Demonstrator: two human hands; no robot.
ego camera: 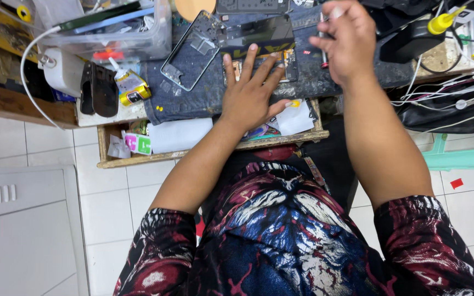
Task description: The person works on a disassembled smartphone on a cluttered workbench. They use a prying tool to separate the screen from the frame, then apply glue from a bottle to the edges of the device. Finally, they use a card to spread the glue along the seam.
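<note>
Our left hand (pixel 249 93) lies flat, fingers spread, pressing the opened phone (pixel 264 64) onto the denim mat (pixel 204 96); the phone sits right under the fingertips. Our right hand (pixel 346 41) is fisted round a thin tool (pixel 323 52), tip down just right of the phone. A phone frame (pixel 192 50) lies left of the left hand, apart

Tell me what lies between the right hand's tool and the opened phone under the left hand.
Nothing visible does. The left hand lies flat on the opened phone, covering its left part; the right hand holds a thin tool just right of it, over bare denim cloth. The tool's tip is hard to make out.
</note>
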